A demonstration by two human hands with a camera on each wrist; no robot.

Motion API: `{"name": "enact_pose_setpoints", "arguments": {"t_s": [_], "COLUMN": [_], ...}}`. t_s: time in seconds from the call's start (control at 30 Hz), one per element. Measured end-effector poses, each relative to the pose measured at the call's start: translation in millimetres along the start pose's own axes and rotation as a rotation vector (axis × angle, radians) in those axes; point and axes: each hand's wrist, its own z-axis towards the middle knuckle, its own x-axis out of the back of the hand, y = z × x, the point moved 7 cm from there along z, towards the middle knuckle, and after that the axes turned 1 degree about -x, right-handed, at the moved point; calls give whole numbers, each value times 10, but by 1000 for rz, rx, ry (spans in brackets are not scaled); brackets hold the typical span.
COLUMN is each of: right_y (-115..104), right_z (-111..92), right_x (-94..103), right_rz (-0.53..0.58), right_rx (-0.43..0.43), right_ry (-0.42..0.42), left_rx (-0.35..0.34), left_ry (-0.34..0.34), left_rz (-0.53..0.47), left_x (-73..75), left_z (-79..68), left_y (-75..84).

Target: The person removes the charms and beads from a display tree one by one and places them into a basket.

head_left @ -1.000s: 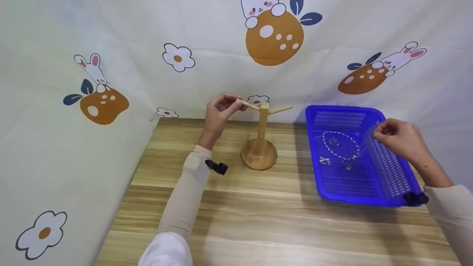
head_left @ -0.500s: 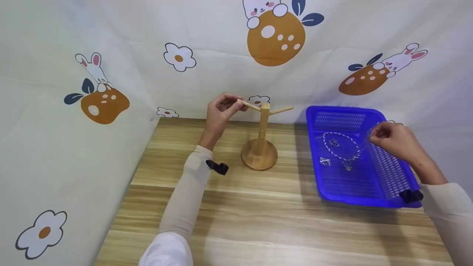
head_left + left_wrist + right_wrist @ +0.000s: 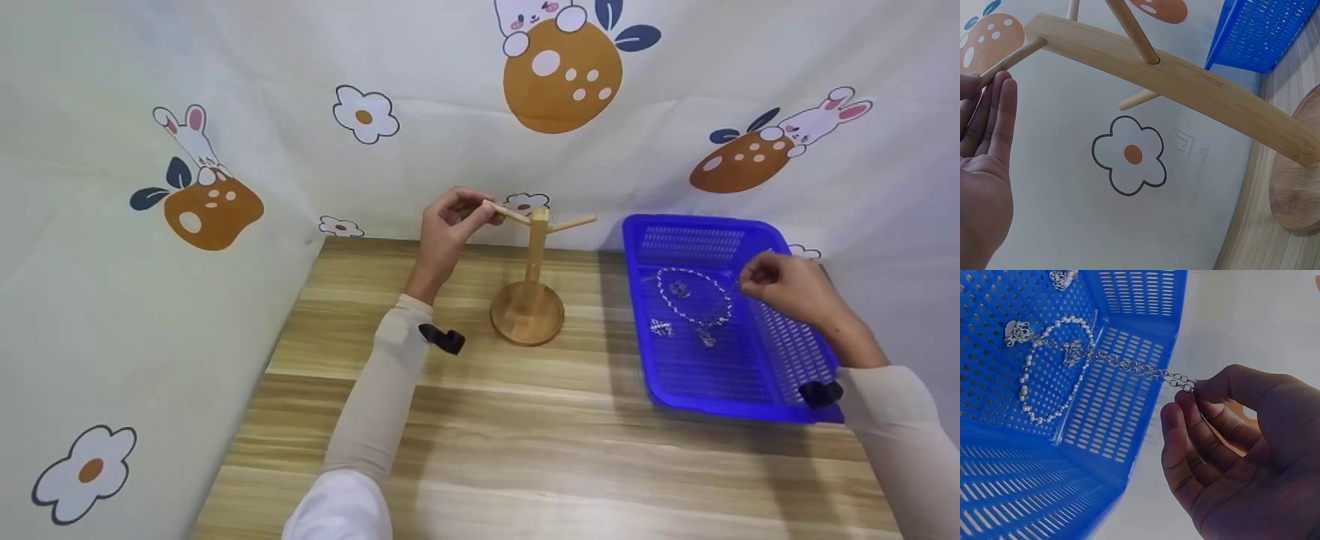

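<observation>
A wooden stand with a round base and several thin pegs stands upright near the back of the table. My left hand pinches the tip of its left peg between thumb and fingers. Over the right side of the blue basket, my right hand pinches a silver chain between thumb and forefinger. The chain runs down into the basket; in the right wrist view its lower end bunches up with a small disc. A pearl bracelet or necklace lies in a loop on the basket floor.
Small silver jewellery pieces lie in the basket, one inside the pearl loop. A printed cloth wall rises right behind the stand. Wooden table top stretches between the stand, the basket and the front.
My right hand has moved left over the basket, still holding the chain. My left hand stays at the peg, and the stand keeps its place.
</observation>
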Motion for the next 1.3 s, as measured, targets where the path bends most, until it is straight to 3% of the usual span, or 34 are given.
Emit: {"name": "enact_pose_setpoints", "arguments": {"t_s": [0.47,0.77,1.1,1.3], "right_y": [2,51,67,77], "right_z": [109,150,164,167], "right_x": [-266,-464,-667,-771], "right_rz": [8,-26,-43,-87], "right_rx": [85,74,110,162], "right_ry": [-144,-248,-310,-302], "left_rx": [-23,-32,-21,-18], "left_ry": [-14,-19,-6,-5], "left_rz": [-17,-27,-21,-12], "left_x": [-3,-10,-12,-8], "left_z": [-10,-9,1,-4], "left_y": [1,4,0,-2]}}
